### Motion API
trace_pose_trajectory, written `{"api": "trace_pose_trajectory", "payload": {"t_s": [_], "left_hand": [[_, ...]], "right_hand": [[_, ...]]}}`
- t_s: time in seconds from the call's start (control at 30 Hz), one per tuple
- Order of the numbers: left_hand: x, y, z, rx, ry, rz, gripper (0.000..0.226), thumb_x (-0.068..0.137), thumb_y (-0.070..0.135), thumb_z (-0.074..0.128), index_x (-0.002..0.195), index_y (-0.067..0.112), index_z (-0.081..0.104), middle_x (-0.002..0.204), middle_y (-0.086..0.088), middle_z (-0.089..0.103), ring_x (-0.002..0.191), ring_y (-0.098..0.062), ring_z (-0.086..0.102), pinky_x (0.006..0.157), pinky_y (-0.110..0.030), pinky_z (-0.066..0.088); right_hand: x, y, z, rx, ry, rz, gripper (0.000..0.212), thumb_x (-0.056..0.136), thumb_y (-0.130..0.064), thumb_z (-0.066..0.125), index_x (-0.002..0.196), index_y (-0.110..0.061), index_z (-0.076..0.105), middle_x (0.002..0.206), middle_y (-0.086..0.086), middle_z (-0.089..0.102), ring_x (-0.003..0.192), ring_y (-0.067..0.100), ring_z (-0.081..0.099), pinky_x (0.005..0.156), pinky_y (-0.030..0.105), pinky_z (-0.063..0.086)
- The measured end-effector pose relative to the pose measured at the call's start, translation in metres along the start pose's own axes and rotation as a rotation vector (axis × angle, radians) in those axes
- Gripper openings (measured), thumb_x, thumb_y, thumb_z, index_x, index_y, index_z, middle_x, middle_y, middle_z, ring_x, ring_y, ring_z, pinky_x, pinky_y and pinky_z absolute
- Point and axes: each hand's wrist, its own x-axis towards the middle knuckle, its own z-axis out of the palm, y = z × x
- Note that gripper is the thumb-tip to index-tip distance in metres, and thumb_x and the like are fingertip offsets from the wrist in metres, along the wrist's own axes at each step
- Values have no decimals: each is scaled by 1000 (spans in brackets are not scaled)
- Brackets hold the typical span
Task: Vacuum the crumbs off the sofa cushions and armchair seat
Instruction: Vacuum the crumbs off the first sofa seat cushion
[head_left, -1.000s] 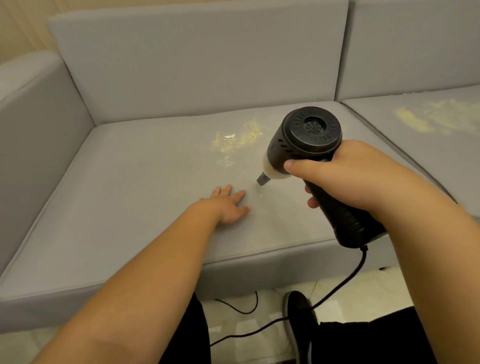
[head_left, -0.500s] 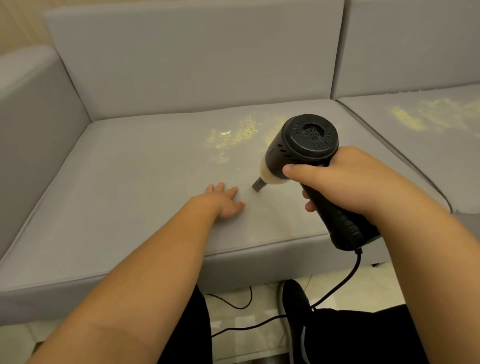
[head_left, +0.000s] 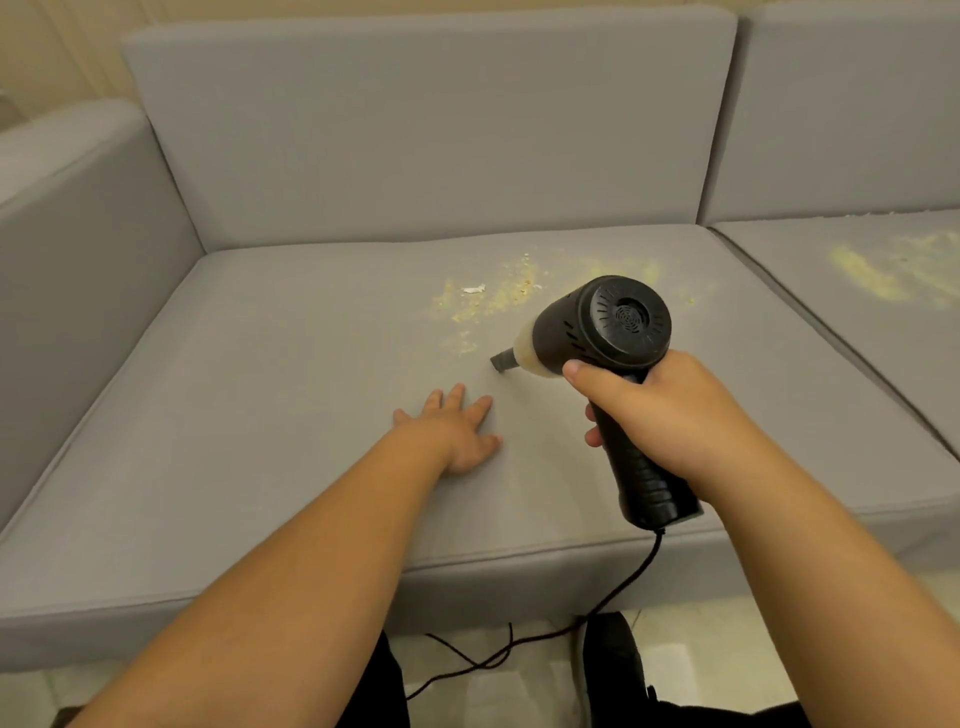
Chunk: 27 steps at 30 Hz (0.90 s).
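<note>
Right hand (head_left: 670, 415) grips the handheld vacuum (head_left: 602, 332), nozzle pointing up-left toward crumbs (head_left: 488, 301) just beyond; left hand (head_left: 457, 431) rests flat on the cushion (head_left: 260, 415).

Right hand (head_left: 670, 415) around black handheld vacuum (head_left: 608, 338), left hand (head_left: 457, 431) flat on crumb-strewn grey cushion (head_left: 260, 415)

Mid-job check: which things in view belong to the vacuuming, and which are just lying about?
Belongs to the job:
handheld vacuum, held in the right hand
crumbs on the left seat cushion
crumbs on the right cushion
left hand, flat on the cushion

Just there:
power cord trailing to the floor
black shoe
sofa backrest
</note>
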Motion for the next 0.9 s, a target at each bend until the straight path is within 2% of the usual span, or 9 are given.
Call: {"api": "trace_pose_trajectory", "payload": {"t_s": [0.2,0.3,0.4,0.5,0.7,0.9], "left_hand": [[2,-18,-11,-2,66,-2,72,103,67,29,163,46,-6,171,8,-23,159,-23,-17,120,-71,0],[11,-33,-12,-16,100,-23,71,103,66,28,162,46,-7,170,8,-24,158,-23,-18,120,-71,0],[20,-40,-15,-48,102,-43,71,104,65,28,162,46,-6,171,7,-24,158,-24,-18,120,-71,0],[34,-42,-22,-72,118,-31,70,104,64,28,162,46,-6,170,6,-25,158,-24,-20,120,-71,-2],[54,-66,-28,-84,187,-25,70,103,65,29,162,48,-4,170,8,-24,157,-23,-23,120,-71,-6],[65,-79,-29,-130,177,-62,68,103,66,27,162,50,-3,171,8,-23,157,-23,-22,121,-69,-6]], "right_hand": [[27,-1,2,-7,69,-31,12,93,-41,74,98,-31,70,86,0,76,66,5,75,66,29,52],[56,-5,3,29,121,-11,16,90,-43,76,99,-31,69,83,-3,78,71,3,74,71,29,53],[87,-12,9,128,157,21,14,89,-39,78,97,-30,71,80,-2,78,80,15,77,83,41,61],[116,-22,21,232,173,50,12,89,-33,78,93,-23,74,83,7,78,78,20,78,87,52,62],[152,-31,40,203,138,37,6,90,-29,77,91,-26,72,86,8,77,74,19,78,82,47,62],[166,-23,46,137,123,26,8,89,-30,78,90,-27,70,83,4,77,71,18,77,82,47,62]]}}
